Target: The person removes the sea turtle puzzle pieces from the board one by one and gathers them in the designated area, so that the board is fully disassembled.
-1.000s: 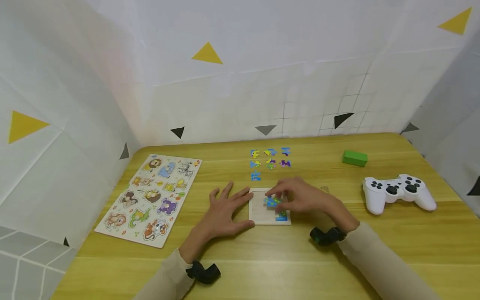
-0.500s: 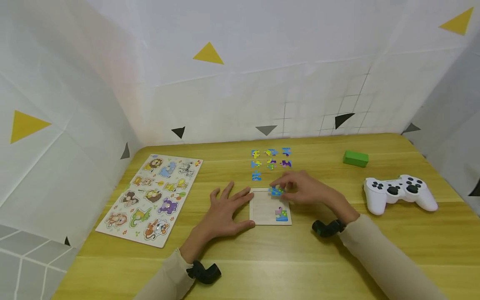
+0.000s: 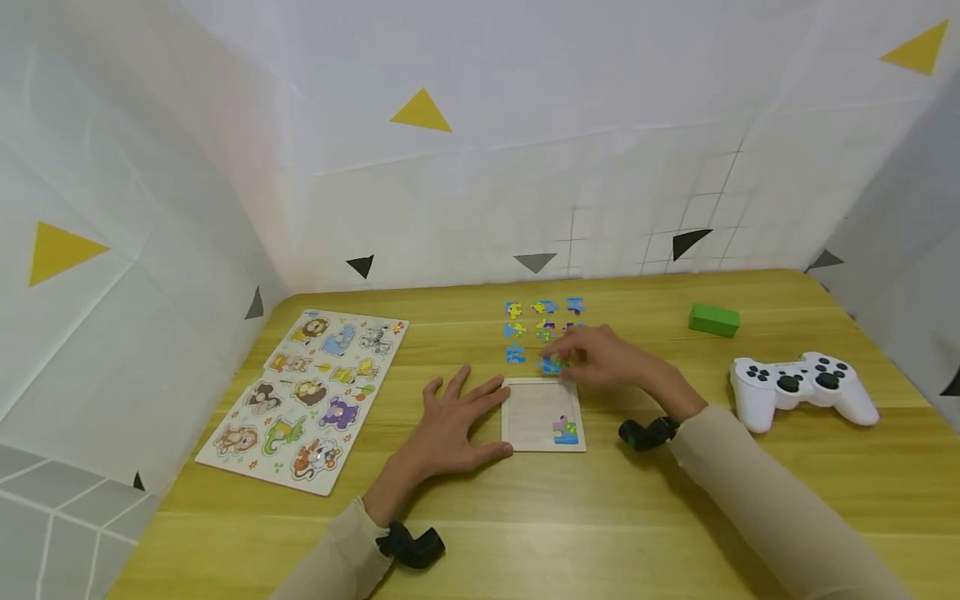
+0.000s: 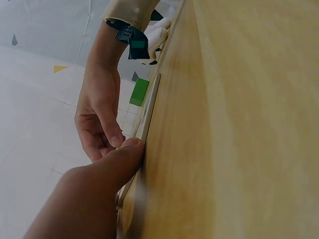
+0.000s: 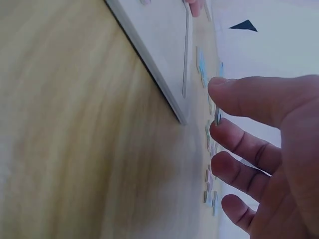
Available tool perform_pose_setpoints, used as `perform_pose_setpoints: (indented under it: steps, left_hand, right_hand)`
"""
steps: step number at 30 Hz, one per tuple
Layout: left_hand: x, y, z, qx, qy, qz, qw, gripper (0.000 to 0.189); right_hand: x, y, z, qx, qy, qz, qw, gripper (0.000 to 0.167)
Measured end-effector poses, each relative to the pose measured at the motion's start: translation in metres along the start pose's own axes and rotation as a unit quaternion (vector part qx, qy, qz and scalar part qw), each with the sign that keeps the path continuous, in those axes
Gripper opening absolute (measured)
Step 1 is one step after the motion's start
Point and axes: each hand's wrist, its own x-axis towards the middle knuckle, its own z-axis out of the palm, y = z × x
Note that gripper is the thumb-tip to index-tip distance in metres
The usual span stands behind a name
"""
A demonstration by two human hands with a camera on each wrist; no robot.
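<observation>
My right hand [image 3: 609, 357] pinches a blue jigsaw puzzle piece [image 3: 551, 365] between thumb and fingers, just beyond the far edge of a small square puzzle tray [image 3: 528, 417]. In the right wrist view the held piece [image 5: 218, 116] shows edge-on between thumb and fingertip. My left hand [image 3: 453, 432] lies with fingers spread against the tray's left side, thumb [image 4: 130, 147] at its rim. One blue, green and pink puzzle piece [image 3: 566, 431] sits in the tray's near right corner. Behind the tray, several loose puzzle pieces [image 3: 515, 354] lie in rows, a few partly hidden by the right hand.
To the left lies a large animal peg puzzle board [image 3: 307, 396]. A green block [image 3: 714, 320] stands at the back right, and a white game controller [image 3: 802, 385] rests nearer on the right. A white patterned sheet [image 3: 480, 192] rises behind the table [image 3: 525, 525].
The right hand has carried the puzzle piece from over the tray away to just beyond its far edge, toward the loose pieces. The left hand has stayed at the tray's side.
</observation>
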Motion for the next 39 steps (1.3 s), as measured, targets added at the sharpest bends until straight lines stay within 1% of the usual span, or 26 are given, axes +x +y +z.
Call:
perform_pose_setpoints:
  steps: [14,24,32,39]
  left_hand:
    - [-0.001,0.0,0.001,-0.001,-0.005,-0.005,1.0,0.08]
    - [-0.001,0.0,0.001,-0.007,-0.004,-0.001,1.0,0.08]
    - [0.0,0.0,0.001,-0.004,-0.004,-0.003,1.0,0.081]
    - [0.001,0.001,0.0,-0.004,-0.007,-0.005,1.0,0.081]
  right_hand:
    - [0.012,0.009,-0.001,0.004,-0.025,0.005,0.9997,0.035]
    - [0.021,0.015,0.001,-0.022,-0.035,0.007,0.9991,0.036]
    - [0.026,0.014,-0.002,-0.009,-0.044,-0.001,0.999,0.036]
    - [0.031,0.014,-0.004,-0.002,-0.054,0.011,0.9985,0.036]
